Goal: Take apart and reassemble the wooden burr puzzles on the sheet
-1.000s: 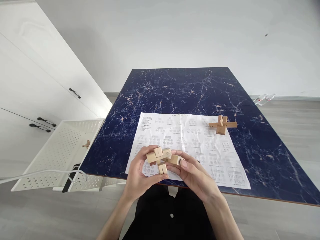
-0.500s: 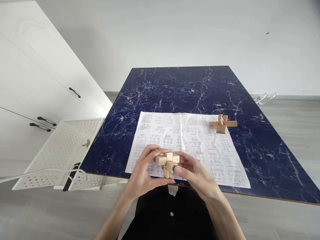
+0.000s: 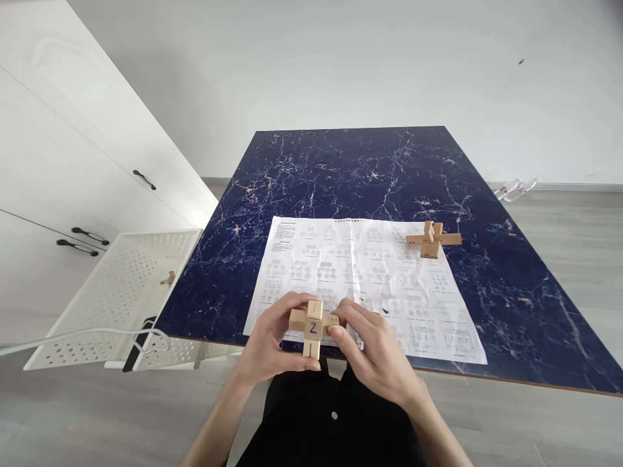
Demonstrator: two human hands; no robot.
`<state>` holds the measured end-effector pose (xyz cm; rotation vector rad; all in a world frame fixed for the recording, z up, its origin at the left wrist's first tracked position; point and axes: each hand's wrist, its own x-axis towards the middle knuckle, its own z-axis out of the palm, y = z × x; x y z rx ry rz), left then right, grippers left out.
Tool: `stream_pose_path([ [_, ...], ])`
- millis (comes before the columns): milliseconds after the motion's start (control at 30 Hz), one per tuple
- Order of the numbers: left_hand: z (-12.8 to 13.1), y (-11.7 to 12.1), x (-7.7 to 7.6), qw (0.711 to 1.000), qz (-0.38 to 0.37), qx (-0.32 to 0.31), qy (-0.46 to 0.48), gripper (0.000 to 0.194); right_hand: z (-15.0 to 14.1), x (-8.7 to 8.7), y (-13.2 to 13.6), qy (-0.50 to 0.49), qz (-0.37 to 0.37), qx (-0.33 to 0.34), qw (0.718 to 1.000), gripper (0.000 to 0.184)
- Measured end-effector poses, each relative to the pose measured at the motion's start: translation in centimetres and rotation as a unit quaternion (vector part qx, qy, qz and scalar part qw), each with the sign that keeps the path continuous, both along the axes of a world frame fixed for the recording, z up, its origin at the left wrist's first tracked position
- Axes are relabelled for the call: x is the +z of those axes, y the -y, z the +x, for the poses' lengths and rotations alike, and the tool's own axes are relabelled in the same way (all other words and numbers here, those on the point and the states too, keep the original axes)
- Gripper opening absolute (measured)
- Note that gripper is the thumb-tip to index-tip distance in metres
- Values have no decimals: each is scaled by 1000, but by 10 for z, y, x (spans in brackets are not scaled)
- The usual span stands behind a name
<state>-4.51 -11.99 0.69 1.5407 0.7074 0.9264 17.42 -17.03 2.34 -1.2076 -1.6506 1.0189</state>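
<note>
Between both hands, over the table's front edge, is a wooden burr puzzle (image 3: 313, 329) of interlocking blocks, with dark marks on several faces. My left hand (image 3: 267, 340) grips it from the left, fingers at the top and thumb under the lower block. Thumb and fingertips of my right hand (image 3: 370, 340) pinch the block end on its right side. Beneath and beyond the hands lies a creased instruction sheet (image 3: 335, 253) printed with small diagrams. A second wooden puzzle (image 3: 431, 239), cross-shaped, rests on the sheet's upper right corner.
The blue marbled table (image 3: 341, 172) extends away from me. On the left stands a white perforated basket (image 3: 97, 292) with a small wooden piece (image 3: 168, 279) in it and a white cable (image 3: 97, 334) across its front. White cabinets (image 3: 58, 162) rise behind it.
The puzzle in my hands has been turned, so a marked face now points toward me. It has shifted slightly left, and my right hand's grip has moved to the right block end.
</note>
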Motion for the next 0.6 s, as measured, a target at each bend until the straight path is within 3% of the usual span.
stream_pose_path([
  [200, -1, -2, -1, 999, 52, -5, -13, 80, -9, 6, 2, -109, -124, 26, 986, 56],
  [400, -3, -2, 0, 998, 41, -3, -50, 85, -4, 5, 2, -134, -161, 7, 978, 59],
  [467, -3, -4, -1, 998, 25, 14, -64, 83, 5, 1, 2, -148, -177, -36, 972, 61],
  [600, -3, -7, 1, 988, 3, 75, -133, 48, 43, -9, 1, -119, -181, -206, 954, 62],
])
